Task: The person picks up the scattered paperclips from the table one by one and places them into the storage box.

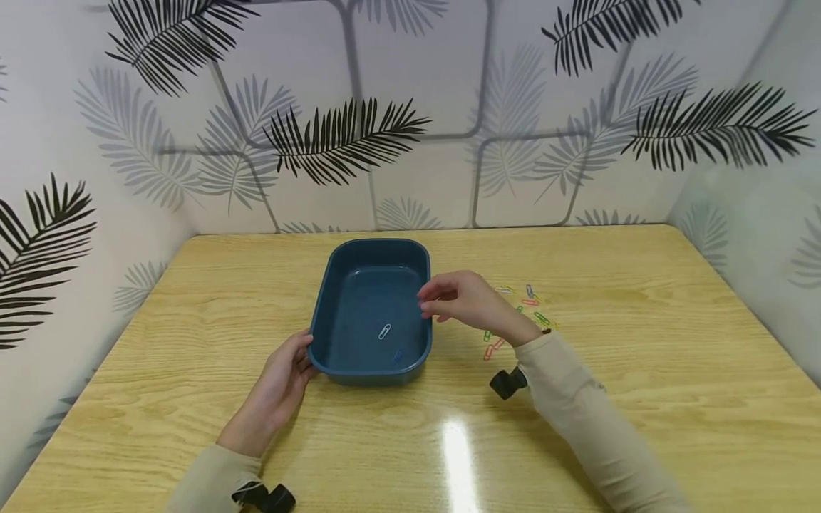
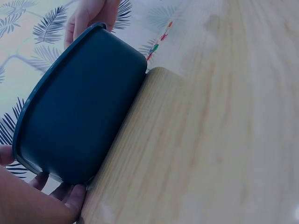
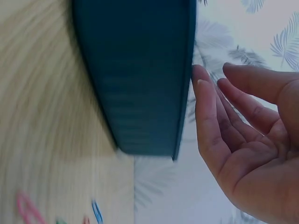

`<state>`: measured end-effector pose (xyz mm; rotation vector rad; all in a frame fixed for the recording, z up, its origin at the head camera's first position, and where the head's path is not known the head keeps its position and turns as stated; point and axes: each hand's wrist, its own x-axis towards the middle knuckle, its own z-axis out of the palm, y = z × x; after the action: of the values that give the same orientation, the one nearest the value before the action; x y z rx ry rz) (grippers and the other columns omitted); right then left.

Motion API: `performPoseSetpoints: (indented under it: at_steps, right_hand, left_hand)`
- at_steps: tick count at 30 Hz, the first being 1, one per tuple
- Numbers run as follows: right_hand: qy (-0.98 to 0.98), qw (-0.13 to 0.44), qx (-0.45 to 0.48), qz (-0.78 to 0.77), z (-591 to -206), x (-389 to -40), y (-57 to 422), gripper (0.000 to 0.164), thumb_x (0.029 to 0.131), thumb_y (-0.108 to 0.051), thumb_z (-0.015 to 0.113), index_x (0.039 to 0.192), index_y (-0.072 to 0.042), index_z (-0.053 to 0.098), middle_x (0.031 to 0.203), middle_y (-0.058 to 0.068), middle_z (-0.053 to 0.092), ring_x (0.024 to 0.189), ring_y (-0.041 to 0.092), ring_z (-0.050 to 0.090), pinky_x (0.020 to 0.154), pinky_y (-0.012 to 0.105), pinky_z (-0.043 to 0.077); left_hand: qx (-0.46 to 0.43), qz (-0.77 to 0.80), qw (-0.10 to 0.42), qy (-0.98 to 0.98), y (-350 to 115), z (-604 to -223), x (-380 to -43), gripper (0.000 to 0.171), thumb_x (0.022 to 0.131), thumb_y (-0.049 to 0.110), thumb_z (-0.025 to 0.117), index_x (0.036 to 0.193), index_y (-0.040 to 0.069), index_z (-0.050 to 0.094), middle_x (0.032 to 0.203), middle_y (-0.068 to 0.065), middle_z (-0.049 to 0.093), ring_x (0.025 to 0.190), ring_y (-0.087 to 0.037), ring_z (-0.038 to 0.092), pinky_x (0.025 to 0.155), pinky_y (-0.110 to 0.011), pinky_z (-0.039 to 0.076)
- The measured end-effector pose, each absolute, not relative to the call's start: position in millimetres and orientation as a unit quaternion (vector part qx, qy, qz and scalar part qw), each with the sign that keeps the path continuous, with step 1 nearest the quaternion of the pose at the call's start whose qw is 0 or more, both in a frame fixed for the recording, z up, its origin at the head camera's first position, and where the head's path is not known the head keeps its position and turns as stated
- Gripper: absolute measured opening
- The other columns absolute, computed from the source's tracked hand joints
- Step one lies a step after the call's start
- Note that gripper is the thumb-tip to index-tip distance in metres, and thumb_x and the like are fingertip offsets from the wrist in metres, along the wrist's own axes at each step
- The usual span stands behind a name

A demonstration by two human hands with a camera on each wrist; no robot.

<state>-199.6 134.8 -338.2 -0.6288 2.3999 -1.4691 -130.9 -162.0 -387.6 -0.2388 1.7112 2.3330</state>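
A dark blue rounded plastic tray (image 1: 365, 303) stands on the wooden table. Inside it lie a white paperclip (image 1: 385, 331) and a blue paperclip (image 1: 397, 355). My left hand (image 1: 282, 381) grips the tray's near left corner, thumb at the rim and fingers against the outside wall. Over the right rim is my right hand (image 1: 471, 303), its fingers loosely bent. In the right wrist view a gap shows between that hand's thumb and fingertips (image 3: 201, 74), with nothing visible in it. Several colored paperclips (image 1: 541, 318) lie scattered right of the tray, partly hidden by the right forearm.
The light wooden table (image 1: 641, 320) reaches back to a wall (image 1: 410, 192) with a leaf pattern. Each wrist carries a small black camera, such as the right wrist's camera (image 1: 508, 383). A bright light reflection (image 1: 458, 456) falls on the table's near part.
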Motion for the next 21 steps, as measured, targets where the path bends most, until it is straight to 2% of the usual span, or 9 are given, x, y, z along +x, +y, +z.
performPoseSetpoints:
  at_steps: [11,18,21]
  right_hand:
    - [0.849,0.1,-0.166,-0.492,-339,-200,198,0.025,0.095,-0.006,0.061,0.116,0.006,0.063,0.113,0.024,0.064,0.095,0.031,0.065,0.081,0.051,0.052]
    - [0.881,0.086,-0.136,-0.446,-336,-200,234,0.03,0.095,-0.011,0.061,0.121,0.005,0.061,0.114,0.022,0.064,0.097,0.037,0.063,0.081,0.048,0.052]
    - [0.896,0.079,-0.13,-0.418,-334,-201,244,0.033,0.095,-0.013,0.062,0.122,0.007,0.059,0.111,0.02,0.064,0.094,0.035,0.064,0.08,0.045,0.054]
  left_hand:
    - [-0.077,0.798,0.121,0.585,-162,-388,-131,0.039,0.104,0.016,0.036,0.135,-0.007,0.039,0.108,-0.001,0.06,0.1,-0.016,0.052,0.088,-0.025,0.042]
    - [-0.075,0.799,0.12,0.584,-162,-388,-131,0.039,0.104,0.016,0.036,0.136,-0.007,0.038,0.107,0.0,0.06,0.1,-0.015,0.051,0.089,-0.025,0.041]
    - [-0.075,0.799,0.119,0.585,-162,-388,-131,0.04,0.104,0.016,0.036,0.137,-0.007,0.037,0.107,0.0,0.06,0.1,-0.015,0.051,0.089,-0.025,0.042]
